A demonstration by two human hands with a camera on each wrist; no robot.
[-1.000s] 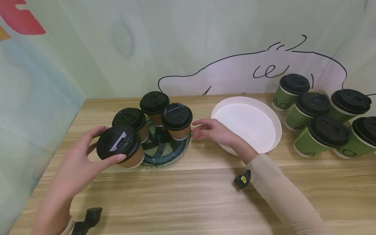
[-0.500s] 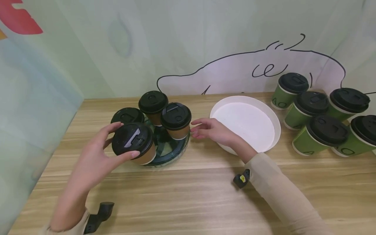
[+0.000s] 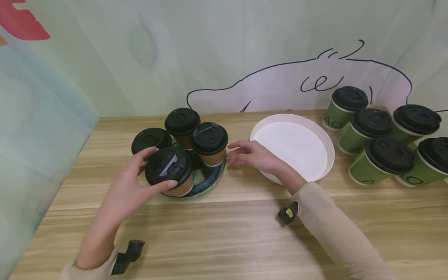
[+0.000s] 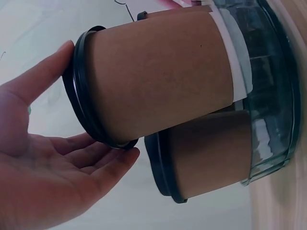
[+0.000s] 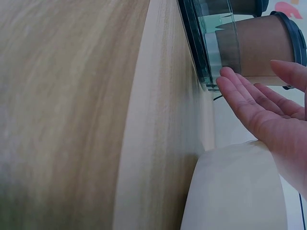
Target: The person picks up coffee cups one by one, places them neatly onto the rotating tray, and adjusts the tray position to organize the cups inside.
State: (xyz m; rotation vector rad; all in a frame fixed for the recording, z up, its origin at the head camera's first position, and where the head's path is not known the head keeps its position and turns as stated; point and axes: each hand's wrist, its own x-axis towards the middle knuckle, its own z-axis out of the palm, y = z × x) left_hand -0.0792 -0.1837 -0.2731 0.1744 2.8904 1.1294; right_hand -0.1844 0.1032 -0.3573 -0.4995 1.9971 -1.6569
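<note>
My left hand (image 3: 131, 186) pinches the black lid of a brown paper coffee cup (image 3: 180, 186) between thumb and fingers, at the front left of a clear dark-green round tray (image 3: 206, 182). In the left wrist view this cup (image 4: 163, 72) is upright relative to the tray, its white base at the tray's wall (image 4: 273, 86). Three more brown lidded cups stand on the tray: a left one (image 3: 150, 139), a back one (image 3: 182, 122) and a right one (image 3: 210, 144). My right hand (image 3: 253, 155) has its fingers extended beside the tray's right side, fingertips close to the right cup (image 5: 266, 48).
A round white shallow tray (image 3: 329, 155) lies just behind and right of my right hand. Several green paper cups with black lids, such as the front one (image 3: 371, 167), stand at the right. A printed backdrop (image 3: 224, 50) rises behind the wooden table (image 3: 224, 237).
My left hand has carried its cup rightward from the tray's left edge to the tray's front left, beside the other cups. My right hand has stayed in place.
</note>
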